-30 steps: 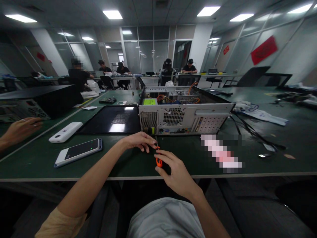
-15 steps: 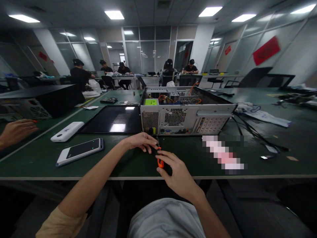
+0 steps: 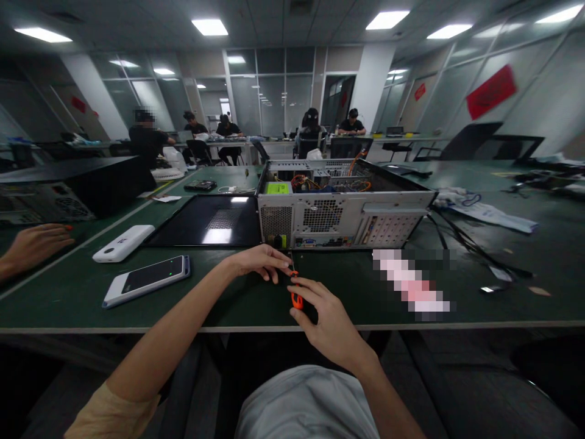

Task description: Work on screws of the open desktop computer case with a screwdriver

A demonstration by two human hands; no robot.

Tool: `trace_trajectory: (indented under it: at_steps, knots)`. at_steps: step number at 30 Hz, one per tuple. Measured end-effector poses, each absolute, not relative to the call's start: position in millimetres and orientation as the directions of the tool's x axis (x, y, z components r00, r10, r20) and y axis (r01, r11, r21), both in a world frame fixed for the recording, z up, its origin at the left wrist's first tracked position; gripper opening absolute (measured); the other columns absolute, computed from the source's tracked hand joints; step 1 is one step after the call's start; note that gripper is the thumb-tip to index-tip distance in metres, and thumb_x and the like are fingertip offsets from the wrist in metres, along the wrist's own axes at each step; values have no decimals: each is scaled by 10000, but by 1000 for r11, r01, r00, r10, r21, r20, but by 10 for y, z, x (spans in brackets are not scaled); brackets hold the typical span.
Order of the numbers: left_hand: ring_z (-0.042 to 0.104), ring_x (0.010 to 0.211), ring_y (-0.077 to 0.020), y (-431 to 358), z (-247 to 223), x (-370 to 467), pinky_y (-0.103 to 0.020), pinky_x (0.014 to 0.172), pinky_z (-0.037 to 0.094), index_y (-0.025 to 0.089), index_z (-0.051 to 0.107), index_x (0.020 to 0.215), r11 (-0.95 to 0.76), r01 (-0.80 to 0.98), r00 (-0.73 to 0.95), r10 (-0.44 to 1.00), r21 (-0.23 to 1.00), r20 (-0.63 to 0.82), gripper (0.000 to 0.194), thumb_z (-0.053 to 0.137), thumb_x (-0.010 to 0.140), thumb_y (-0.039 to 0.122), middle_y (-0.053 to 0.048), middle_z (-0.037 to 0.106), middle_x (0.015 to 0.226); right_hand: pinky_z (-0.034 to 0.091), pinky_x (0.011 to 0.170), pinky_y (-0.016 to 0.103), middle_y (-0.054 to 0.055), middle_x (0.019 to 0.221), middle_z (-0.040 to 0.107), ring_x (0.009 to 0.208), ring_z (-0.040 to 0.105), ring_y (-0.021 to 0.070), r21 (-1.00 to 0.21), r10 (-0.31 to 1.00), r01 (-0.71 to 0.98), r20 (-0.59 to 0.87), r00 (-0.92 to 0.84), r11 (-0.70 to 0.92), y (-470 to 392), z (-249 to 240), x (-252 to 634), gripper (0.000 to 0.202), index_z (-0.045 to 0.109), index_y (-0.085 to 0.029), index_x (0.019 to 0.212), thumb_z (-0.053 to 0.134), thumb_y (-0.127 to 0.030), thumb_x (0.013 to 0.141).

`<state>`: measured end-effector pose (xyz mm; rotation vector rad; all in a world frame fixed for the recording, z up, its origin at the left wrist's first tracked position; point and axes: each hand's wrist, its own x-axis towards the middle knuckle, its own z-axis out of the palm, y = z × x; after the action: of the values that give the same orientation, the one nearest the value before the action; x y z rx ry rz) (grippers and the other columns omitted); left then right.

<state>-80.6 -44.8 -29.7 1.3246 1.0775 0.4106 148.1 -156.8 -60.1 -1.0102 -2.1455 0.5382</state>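
Note:
A computer case (image 3: 347,219) lies on its side with its rear panel facing me and its top open, showing wires and a yellow-green labelled unit. In front of it, my right hand (image 3: 331,320) has thumb and fingers round the orange-and-black handle of a screwdriver (image 3: 297,300), whose thin shaft points toward the case. My left hand (image 3: 260,261) reaches in from the left, its fingertips closed at the shaft near the case's lower edge. What the screwdriver's tip meets is too small to make out.
Left of the case lie a black side panel (image 3: 205,222), a white power bank (image 3: 123,242) and a white-framed device (image 3: 148,281). Another person's hand (image 3: 39,247) is at far left, by a second case (image 3: 77,189). Cables (image 3: 475,244) and gloves (image 3: 489,213) lie right.
My hands and the screwdriver stay almost in place. At far left, the other person's hand has shifted slightly to the right.

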Motion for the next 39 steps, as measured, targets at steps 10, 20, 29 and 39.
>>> trace_trajectory:
  at_steps: [10, 20, 29, 39]
  knots:
    - [699, 614, -114, -439, -298, -817, -201, 501, 485, 156, 737, 1194, 257, 316, 497, 775, 913, -390, 571, 907, 699, 385, -107, 799, 1051, 498, 1130, 425, 121, 1411, 585, 1275, 627, 250, -656, 799, 463, 433, -416, 596, -1580, -610, 1477, 344, 700, -219, 1260, 665, -158, 923]
    - [660, 580, -89, -464, -274, -808, -189, 462, 423, 162, 784, 1065, 177, 386, 525, 765, 905, -373, 496, 871, 716, 503, -109, 788, 1068, 524, 889, 409, 58, 1071, 704, 984, 671, 246, -508, 773, 595, 518, -367, 623, -1570, -662, 1417, 266, 757, -232, 1078, 835, -209, 824]
    - [644, 543, -77, -452, -293, -793, -177, 433, 390, 167, 750, 1050, 147, 403, 519, 776, 903, -358, 493, 898, 685, 463, -81, 787, 1005, 415, 798, 380, 30, 899, 745, 851, 629, 243, -380, 717, 674, 617, -325, 633, -1565, -719, 1403, 240, 695, -196, 943, 853, -329, 821]
    - [673, 515, -110, -485, -318, -756, -166, 398, 413, 189, 552, 943, 84, 389, 538, 788, 917, -300, 586, 926, 622, 505, -29, 760, 865, 379, 792, 372, 49, 838, 679, 825, 574, 238, -302, 726, 746, 601, -334, 594, -1579, -728, 1387, 241, 644, -186, 883, 673, -412, 961]
